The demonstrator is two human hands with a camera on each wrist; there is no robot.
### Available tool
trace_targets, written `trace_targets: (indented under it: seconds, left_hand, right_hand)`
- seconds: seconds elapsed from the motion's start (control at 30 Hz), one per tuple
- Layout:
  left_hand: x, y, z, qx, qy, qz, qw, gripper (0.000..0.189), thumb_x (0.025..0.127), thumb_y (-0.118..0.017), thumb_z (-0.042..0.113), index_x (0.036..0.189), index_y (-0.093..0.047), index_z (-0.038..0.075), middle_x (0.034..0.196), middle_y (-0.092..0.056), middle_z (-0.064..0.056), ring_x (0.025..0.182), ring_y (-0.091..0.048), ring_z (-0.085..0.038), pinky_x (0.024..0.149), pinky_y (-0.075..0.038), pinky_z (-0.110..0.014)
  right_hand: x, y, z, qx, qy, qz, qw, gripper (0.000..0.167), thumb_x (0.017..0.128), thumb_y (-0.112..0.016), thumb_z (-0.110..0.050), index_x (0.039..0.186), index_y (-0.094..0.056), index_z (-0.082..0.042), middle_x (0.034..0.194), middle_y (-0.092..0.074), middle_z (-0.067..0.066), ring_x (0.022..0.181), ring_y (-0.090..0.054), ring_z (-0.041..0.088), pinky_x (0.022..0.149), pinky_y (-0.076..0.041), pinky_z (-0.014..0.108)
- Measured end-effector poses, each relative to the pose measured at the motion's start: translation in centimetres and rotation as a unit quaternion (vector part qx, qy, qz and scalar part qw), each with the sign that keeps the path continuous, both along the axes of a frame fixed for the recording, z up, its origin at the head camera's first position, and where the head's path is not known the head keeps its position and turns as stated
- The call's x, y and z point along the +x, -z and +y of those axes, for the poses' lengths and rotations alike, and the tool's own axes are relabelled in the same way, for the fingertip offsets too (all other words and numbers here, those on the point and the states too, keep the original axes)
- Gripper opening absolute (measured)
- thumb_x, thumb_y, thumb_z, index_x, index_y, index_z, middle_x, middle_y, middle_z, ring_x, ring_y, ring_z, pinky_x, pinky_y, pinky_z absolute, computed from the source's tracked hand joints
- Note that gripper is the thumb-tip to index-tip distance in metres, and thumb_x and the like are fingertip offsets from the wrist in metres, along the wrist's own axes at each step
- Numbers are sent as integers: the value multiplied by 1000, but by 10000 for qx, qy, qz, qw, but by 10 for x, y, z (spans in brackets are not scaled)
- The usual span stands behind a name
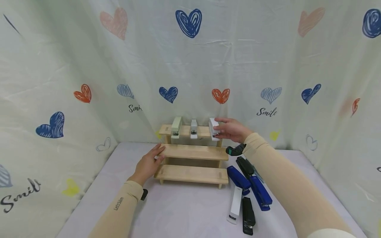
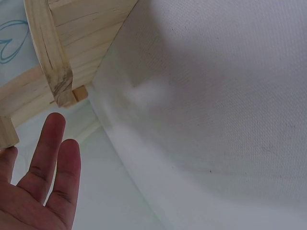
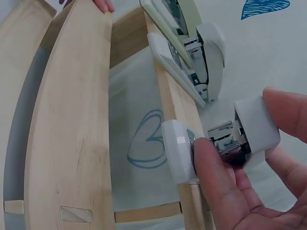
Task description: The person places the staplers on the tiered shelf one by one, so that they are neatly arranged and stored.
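A three-step wooden rack (image 1: 193, 152) stands on the table. My right hand (image 1: 233, 130) grips a white stapler (image 3: 259, 127) at the right end of the top step, thumb and fingers around its head and base. The base of that stapler lies on the step. Farther left on the same step stand a small grey-white stapler (image 1: 193, 126) and a pale green stapler (image 1: 176, 125). My left hand (image 1: 148, 167) touches the left end of the middle step, its fingers extended; in the left wrist view they are beside the rack's wooden end.
Right of the rack lie several staplers: a blue one (image 1: 238, 178), a longer blue one (image 1: 260, 192), a white one (image 1: 235, 203), a black one (image 1: 248, 213) and a dark one (image 1: 244, 166). A heart-printed curtain (image 1: 202, 66) hangs behind.
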State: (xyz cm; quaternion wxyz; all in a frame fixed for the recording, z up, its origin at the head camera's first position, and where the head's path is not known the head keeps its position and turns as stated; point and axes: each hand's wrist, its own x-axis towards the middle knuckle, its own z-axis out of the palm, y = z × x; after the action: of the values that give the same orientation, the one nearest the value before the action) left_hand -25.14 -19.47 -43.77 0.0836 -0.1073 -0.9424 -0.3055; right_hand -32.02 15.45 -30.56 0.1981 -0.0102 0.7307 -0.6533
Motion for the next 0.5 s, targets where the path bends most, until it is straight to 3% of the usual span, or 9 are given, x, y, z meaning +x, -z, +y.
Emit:
trace_targets:
  seconds: [0.5]
  left_hand:
    - [0,1,-1,21,-2,39,10000,47,103,-57,30,147,-52,14,157,-37,-7,99,-67,-30,75,-55,-49]
  right_hand:
    - [0,10,-2,-211,149,271,9993,62,101,-59,-7,157,-33,-10,139,-42,21,118,-54,35,101,-48,44]
